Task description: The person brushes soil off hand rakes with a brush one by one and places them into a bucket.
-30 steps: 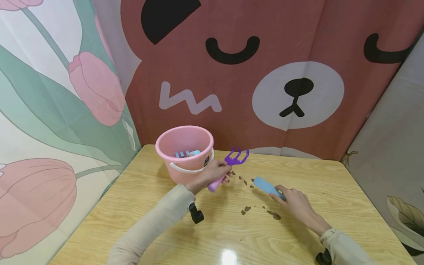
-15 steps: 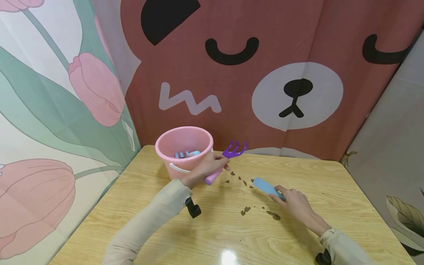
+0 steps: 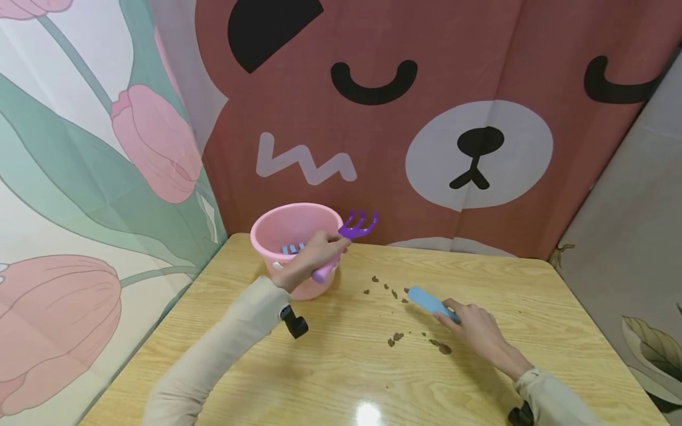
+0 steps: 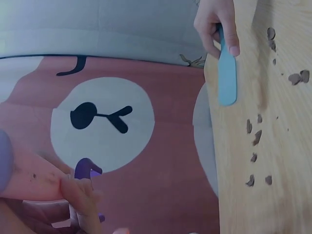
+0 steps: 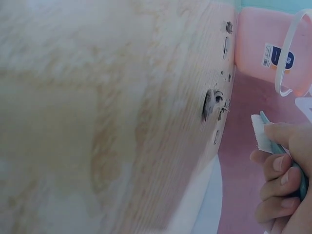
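Note:
My left hand [image 3: 321, 249] grips the pale handle of a purple three-pronged hand rake [image 3: 358, 229] in front of the right side of a pink bucket [image 3: 282, 226]. The rake's prongs point up and away past the bucket's rim. In the left wrist view the rake [image 4: 87, 168] is mostly hidden by fingers. Low over the table, my right hand [image 3: 476, 325] holds a blue brush [image 3: 426, 300]. Its white bristles [image 5: 262, 134] show in the right wrist view. Brown crumbs [image 3: 444, 349] lie scattered on the wood around and in front of the brush.
Blue pronged tool heads [image 3: 292, 249] show inside the bucket, partly covered by my left hand. A white bucket handle [image 5: 287, 53] hangs at its side. The wooden table [image 3: 341, 367] meets printed curtains [image 3: 373, 148] at the back and sides.
My left hand has carried the hand rake up and left, from beside the bucket to in front of its rim. The right hand and brush have stayed in place.

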Motion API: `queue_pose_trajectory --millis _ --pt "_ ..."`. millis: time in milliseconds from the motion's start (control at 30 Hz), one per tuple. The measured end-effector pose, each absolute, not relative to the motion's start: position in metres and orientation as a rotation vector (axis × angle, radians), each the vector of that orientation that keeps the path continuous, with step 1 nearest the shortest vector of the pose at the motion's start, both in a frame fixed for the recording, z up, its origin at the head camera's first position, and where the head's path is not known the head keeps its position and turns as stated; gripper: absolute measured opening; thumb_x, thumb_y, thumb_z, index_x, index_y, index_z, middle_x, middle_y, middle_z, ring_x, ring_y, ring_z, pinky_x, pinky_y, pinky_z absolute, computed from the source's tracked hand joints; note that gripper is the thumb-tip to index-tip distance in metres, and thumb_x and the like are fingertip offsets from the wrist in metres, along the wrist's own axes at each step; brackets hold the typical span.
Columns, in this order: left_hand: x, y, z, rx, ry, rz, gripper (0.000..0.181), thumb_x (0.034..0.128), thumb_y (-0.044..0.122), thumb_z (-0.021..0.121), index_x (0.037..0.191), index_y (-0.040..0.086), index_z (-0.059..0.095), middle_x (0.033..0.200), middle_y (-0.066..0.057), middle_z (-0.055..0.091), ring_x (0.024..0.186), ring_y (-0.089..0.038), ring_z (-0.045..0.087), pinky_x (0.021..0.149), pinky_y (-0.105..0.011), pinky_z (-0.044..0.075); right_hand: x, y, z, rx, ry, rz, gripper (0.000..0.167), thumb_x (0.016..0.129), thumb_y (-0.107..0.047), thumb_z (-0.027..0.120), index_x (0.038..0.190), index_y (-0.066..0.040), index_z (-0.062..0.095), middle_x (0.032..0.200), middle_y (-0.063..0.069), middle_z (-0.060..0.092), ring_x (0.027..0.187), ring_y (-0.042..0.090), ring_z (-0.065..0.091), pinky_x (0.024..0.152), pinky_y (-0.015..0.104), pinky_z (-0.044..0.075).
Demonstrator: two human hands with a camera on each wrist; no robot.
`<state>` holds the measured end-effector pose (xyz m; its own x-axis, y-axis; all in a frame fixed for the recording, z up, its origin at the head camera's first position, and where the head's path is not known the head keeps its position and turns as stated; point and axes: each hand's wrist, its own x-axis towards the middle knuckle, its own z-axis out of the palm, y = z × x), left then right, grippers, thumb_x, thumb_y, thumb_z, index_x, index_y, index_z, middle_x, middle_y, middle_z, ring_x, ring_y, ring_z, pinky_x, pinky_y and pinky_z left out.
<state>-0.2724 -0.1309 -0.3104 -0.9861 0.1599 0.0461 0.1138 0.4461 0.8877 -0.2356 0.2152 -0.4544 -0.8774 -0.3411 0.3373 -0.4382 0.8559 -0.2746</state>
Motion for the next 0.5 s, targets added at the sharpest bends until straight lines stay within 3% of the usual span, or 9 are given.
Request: queue_pose_trajectory --millis 100,333,500 --pt "-0.272 -0.139 -0.306 0.240 2.639 1.630 0.027 0.0940 0.024 0.054 0.086 0.004 0.071 0.065 0.000 0.058 0.049 -0.006 0.048 0.049 -0.019 0.041 -0.235 0.216 -0.453 0.590 -2.750 0.507 0.037 0.093 -0.030 0.071 0.116 -0.001 0.067 0.046 -0.010 0.032 0.040 0.004 0.022 0.040 0.019 0.018" --pt "-0.273 -0.155 -0.299 0.171 2.576 1.680 0.031 0.0947 0.027 0.054 0.087 0.000 0.067 0.066 -0.001 0.055 0.052 -0.007 0.049 0.046 -0.019 0.038 -0.237 0.216 -0.455 0.584 -2.758 0.492 0.038 0.092 -0.030 0.072 0.116 -0.001 0.067 0.047 -0.009 0.031 0.042 0.004 0.021 0.041 0.020 0.017" --pt "-0.272 -0.163 -0.296 0.120 2.597 1.637 0.033 0.0986 0.028 0.055 0.073 0.007 0.059 0.062 0.003 0.049 0.055 -0.008 0.047 0.049 -0.020 0.037 -0.237 0.216 -0.456 0.587 -2.755 0.499 0.037 0.092 -0.030 0.072 0.116 -0.001 0.067 0.047 -0.009 0.032 0.042 0.004 0.022 0.041 0.020 0.017"
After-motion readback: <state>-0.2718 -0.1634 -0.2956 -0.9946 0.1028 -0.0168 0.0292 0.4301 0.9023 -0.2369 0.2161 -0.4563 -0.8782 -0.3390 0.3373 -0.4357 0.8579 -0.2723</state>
